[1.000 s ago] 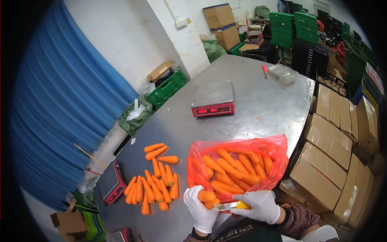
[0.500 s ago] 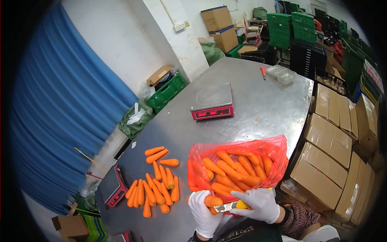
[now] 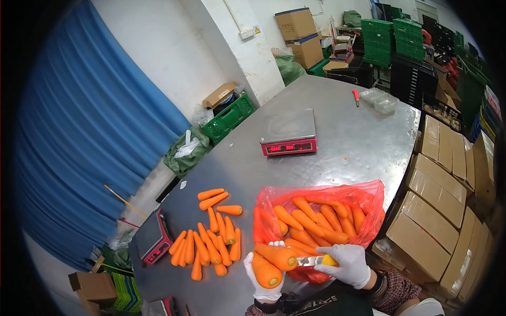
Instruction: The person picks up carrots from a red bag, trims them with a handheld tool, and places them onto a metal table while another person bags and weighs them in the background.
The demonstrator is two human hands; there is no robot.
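Observation:
My left hand, in a white glove, holds two carrots raised toward the camera, their cut ends showing. My right hand, also gloved, grips a small yellow-handled knife whose blade lies against the upper carrot. Just beyond both hands an open red plastic bag is filled with several carrots. Left of the bag, a pile of trimmed carrots lies on the steel table.
A red scale stands mid-table and another at the left edge. Clear trays and a red-handled tool sit at the far end. Cardboard boxes line the right side; green crates stand by the wall.
My left hand has lifted its carrots up off the bag's edge toward the camera. The knife in my right hand has stayed against the carrot.

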